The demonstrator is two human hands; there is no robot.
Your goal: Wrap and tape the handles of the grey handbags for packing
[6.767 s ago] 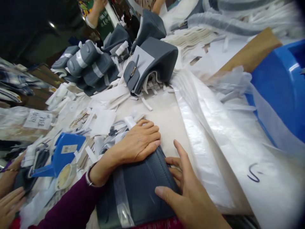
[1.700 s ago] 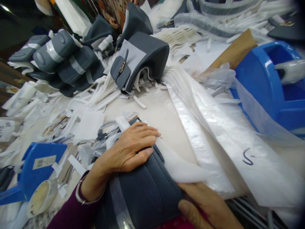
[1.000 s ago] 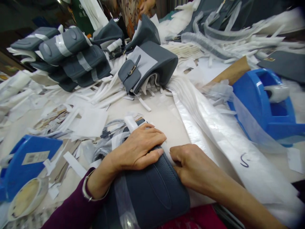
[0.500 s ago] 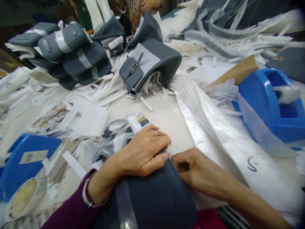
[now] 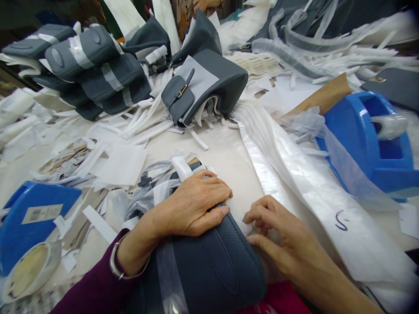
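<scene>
- Head view: left hand (image 5: pixel 196 205), fingers together, clasps the end of the bag (image 5: pixel 209 261) beneath it.
- Right hand (image 5: pixel 290 237), beside the bag: fingers half-curled, thumb parted.
- Caution: a slackening left hand could let the bag slide.

1. The dark blue handbag (image 5: pixel 214 261) is lying at the near edge of the worktable (image 5: pixel 225 159), its broad, smooth face turning upward and a rounded corner pointing to the lower right.
2. A curved outline is marking this face; pebbled leather and a stitched seam are running along the right side.
3. A clear tape band (image 5: pixel 170 270) is crossing the face, catching light near its lower end.
4. Whitish material (image 5: pixel 242 226), too blurred to identify, is lying just beside the seam.
</scene>
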